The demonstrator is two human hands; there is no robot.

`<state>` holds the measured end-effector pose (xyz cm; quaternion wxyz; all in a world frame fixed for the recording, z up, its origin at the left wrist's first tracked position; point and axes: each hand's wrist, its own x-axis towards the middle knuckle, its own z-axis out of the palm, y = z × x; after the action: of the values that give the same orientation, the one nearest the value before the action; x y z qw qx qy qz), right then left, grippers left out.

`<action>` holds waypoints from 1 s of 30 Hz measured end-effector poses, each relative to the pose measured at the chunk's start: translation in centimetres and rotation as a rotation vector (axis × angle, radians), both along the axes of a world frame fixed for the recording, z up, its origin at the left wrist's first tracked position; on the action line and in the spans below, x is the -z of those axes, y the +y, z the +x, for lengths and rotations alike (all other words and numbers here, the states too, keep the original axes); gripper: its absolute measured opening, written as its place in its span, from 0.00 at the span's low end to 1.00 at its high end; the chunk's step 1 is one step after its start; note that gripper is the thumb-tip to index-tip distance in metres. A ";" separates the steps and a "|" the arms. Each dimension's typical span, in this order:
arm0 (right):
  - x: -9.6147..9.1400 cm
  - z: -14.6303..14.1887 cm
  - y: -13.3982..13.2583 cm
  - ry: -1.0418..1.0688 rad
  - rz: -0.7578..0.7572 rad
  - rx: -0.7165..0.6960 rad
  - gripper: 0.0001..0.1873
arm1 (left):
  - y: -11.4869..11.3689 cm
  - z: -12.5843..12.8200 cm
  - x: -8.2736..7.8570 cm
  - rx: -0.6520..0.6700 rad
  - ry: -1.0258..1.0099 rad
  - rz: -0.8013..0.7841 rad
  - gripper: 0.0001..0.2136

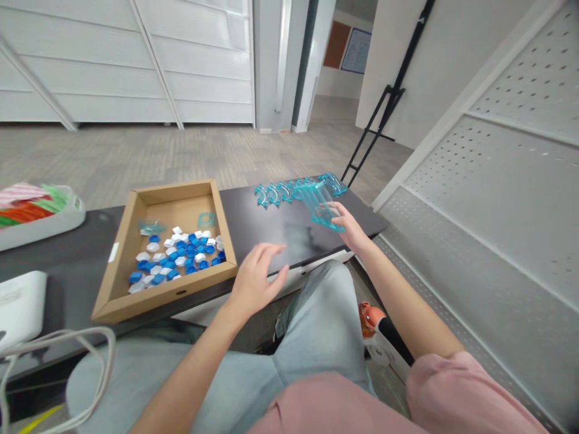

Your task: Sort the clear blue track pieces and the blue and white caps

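My right hand (347, 224) grips a stack of clear turquoise plastic pieces (316, 202) just above the dark table (266, 223), near its right end. Behind it a row of the same turquoise pieces (294, 188) lies along the table's far edge. My left hand (259, 274) hovers over the table's near edge with fingers apart and nothing in it. To its left stands a shallow cardboard tray (120, 280) holding several small blue and white hexagon pieces (176, 256) and two turquoise bits.
A white tray (58, 220) with red and green items sits at the far left. A white box (20, 304) and white cables (58, 337) lie at the near left. A perforated grey wall (497, 199) runs along the right, and a black stand (380, 114) leans behind the table.
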<state>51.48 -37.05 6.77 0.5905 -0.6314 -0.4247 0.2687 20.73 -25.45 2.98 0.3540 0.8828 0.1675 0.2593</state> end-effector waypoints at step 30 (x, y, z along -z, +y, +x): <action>-0.3 -16.6 27.1 0.383 0.133 -0.707 0.24 | 15.2 -14.2 -4.1 -0.563 0.517 0.028 0.25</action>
<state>34.89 -9.93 7.11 0.5699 -0.3455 -0.5143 0.5399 6.57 -10.27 7.09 0.2029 0.8433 0.4835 0.1175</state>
